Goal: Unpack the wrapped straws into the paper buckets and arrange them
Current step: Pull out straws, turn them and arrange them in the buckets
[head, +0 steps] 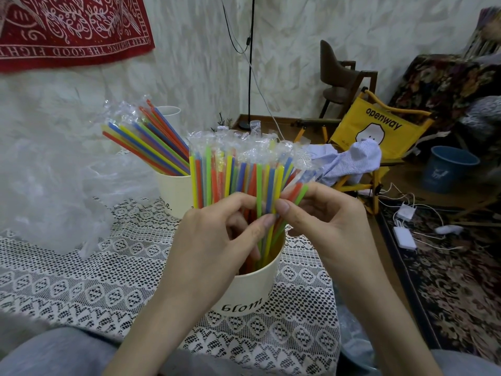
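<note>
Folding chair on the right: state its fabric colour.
Yellow, with black "openway" lettering; the folding chair shows in the head view.

Lace-covered table (pixel 81 283) under two paper buckets (pixel 244 291)

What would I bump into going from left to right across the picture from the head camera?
Crinkly clear plastic → far bucket of straws → near bucket of straws → striped cloth → yellow chair → blue bin.

Two straw-filled paper buckets (pixel 173 189) (pixel 252 289), two hands (pixel 217 240) (pixel 320 226), one yellow folding chair (pixel 374 128), one blue bin (pixel 447 169).
</note>
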